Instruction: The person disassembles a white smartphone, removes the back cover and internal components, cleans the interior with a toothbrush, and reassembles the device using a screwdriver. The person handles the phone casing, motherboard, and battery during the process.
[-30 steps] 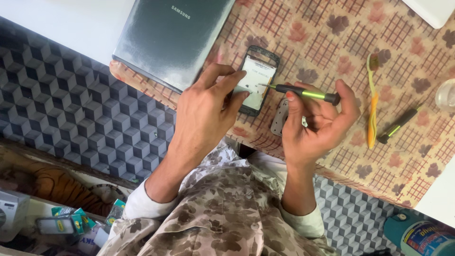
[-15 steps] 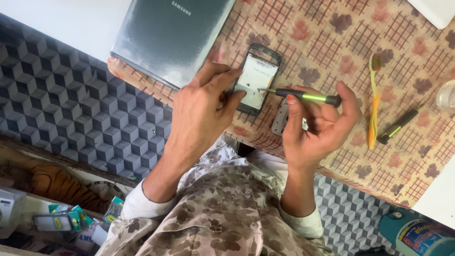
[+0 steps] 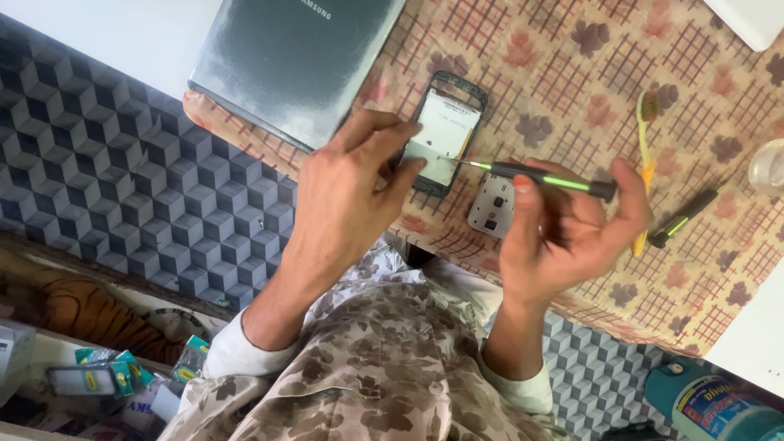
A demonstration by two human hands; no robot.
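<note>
Little has moved since the earlier frames: both hands hold much the same pose, with the screwdriver (image 3: 539,174) tip now resting on the lower part of the opened phone (image 3: 445,131). That phone lies face-up, its back cover off and pale insides showing, on a leaf-patterned cloth (image 3: 572,73) near the table's front edge. The left hand (image 3: 347,192) steadies it, fingertips pressed together against the phone's lower left edge. The right hand (image 3: 567,233) is clamped on the black and green screwdriver, thumb and fingers pinching its handle, the shaft pointing left toward the phone. Just beside the right hand lies a small grey phone part (image 3: 492,204). A grey box (image 3: 294,61) sits touching distance left of the phone. An orange toothbrush (image 3: 645,163) and a second screwdriver (image 3: 686,216) lie to the right.
</note>
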